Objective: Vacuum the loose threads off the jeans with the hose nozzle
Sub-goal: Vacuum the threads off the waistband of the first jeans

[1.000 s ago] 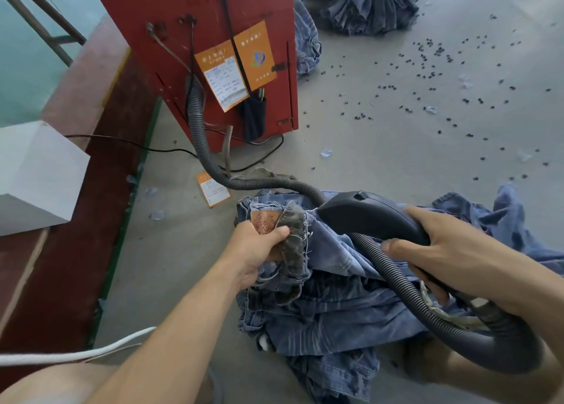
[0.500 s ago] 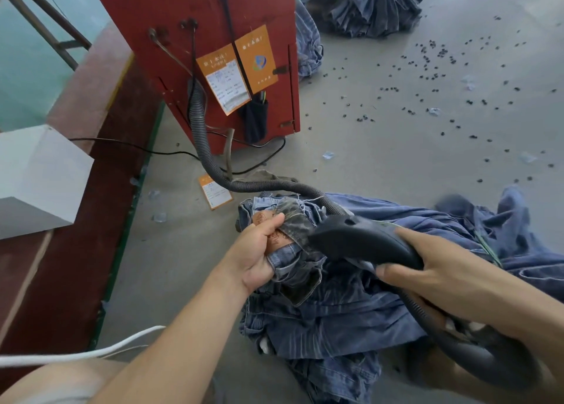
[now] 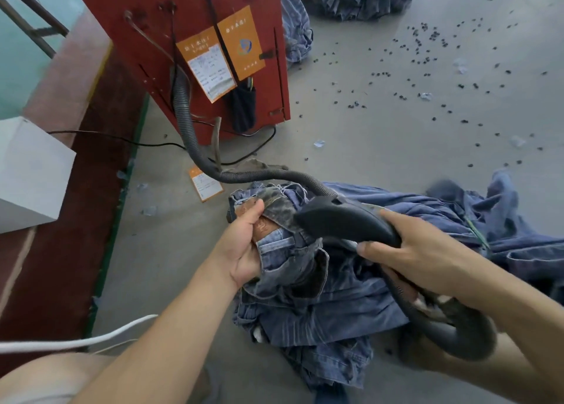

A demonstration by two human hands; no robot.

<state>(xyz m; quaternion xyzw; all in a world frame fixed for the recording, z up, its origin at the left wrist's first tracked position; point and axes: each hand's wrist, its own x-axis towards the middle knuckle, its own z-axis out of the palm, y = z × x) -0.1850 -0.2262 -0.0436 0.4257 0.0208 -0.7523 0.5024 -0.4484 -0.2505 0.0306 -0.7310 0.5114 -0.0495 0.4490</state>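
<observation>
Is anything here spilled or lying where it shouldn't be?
Yes. Small dark bits are scattered across the grey floor at upper right, like a spill, and an orange paper tag lies loose on the floor beside the red cabinet.

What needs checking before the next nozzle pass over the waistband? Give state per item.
1. Left hand grips the jeans at the waistband: ok.
2. Right hand holds the nozzle: ok.
3. Nozzle tip at the waistband fabric: ok; actual contact cannot tell.
4. Hose runs unkinked to the red cabinet: ok.
5. Suction on: cannot tell.
6. Loose threads left at the waistband edge: not ok, a few pale strands show.
</observation>
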